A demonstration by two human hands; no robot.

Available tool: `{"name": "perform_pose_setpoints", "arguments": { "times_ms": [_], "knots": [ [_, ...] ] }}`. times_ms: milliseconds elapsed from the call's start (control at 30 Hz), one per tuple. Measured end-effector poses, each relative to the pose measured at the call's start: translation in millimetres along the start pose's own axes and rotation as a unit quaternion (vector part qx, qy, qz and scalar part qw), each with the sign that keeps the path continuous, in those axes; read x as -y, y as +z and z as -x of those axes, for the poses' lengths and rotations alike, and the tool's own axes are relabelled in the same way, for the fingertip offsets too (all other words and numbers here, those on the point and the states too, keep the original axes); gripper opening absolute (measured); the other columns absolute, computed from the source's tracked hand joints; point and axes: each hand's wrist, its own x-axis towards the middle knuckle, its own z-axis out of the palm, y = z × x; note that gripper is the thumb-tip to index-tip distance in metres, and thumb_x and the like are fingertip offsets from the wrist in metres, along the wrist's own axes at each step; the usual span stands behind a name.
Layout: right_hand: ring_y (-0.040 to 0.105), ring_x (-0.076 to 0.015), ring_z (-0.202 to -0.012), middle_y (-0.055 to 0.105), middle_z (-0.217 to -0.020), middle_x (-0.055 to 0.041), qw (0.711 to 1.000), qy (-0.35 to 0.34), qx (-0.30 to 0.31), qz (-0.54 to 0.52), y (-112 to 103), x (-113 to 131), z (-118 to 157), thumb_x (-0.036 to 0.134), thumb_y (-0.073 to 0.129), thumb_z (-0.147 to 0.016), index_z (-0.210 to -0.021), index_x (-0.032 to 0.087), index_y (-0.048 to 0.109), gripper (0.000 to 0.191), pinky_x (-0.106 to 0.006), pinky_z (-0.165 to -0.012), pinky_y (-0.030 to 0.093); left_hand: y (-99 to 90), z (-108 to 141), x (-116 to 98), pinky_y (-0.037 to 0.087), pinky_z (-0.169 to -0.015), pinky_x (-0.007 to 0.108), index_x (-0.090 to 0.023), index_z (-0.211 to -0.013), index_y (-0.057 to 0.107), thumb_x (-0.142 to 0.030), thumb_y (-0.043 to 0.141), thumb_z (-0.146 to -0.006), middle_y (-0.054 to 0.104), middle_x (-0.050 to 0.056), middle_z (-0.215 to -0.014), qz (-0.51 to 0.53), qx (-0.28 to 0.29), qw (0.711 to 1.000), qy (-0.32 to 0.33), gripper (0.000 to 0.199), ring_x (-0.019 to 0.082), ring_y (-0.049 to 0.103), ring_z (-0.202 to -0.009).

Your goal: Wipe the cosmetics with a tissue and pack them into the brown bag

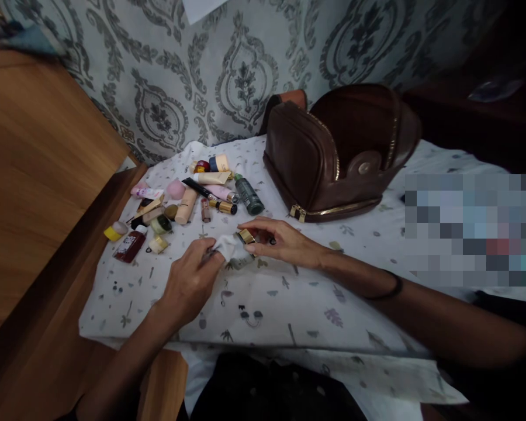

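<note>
My left hand (191,278) is closed on a crumpled white cloth (227,248), which lies against a small container with a gold cap (246,236). That container's body shows pale and partly see-through below the cap, and the cloth and my fingers cover part of it. Thumb and fingers of my right hand (284,241) grip it at the gold cap end. Just beyond my hands lie a dark green bottle (249,196), a gold and black tube (222,206) and a small pinkish tube (206,210).
An unzipped brown leather bag (298,158) stands at the back right. Several cosmetics lie at the left, among them a dark red bottle (130,244), a beige tube (185,206) and a pink sponge (176,189). A patterned cloth (263,316) covers the surface; a wooden panel (39,175) borders it.
</note>
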Motion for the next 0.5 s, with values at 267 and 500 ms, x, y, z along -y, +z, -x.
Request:
{"name": "perform_pose_setpoints", "arguments": {
  "times_ms": [267,500],
  "knots": [
    [0.055,-0.0165,-0.092,0.059,-0.111,-0.0047,0.993,-0.035,0.108,-0.01,-16,-8,-2,0.043,0.075,-0.079,-0.141,0.023,0.053,0.069,-0.033,-0.084,0.051,-0.4,-6,2,0.047,-0.074,0.029,-0.018,-0.091,0.058,-0.019,0.043,-0.1,0.055,0.008,-0.103,0.119,0.049,0.988,-0.091,0.018,0.017,0.057,-0.087],
    [0.059,-0.0172,-0.099,0.062,-0.116,-0.0043,0.985,-0.011,0.117,-0.127,-14,-8,-3,0.036,0.079,-0.075,-0.135,0.026,0.053,0.067,-0.035,-0.089,0.052,2.5,-19,7,0.049,-0.078,0.032,-0.019,-0.088,0.057,-0.019,0.043,-0.098,0.055,0.007,-0.102,0.143,0.082,0.981,-0.107,0.017,0.018,0.056,-0.088]
  ]
}}
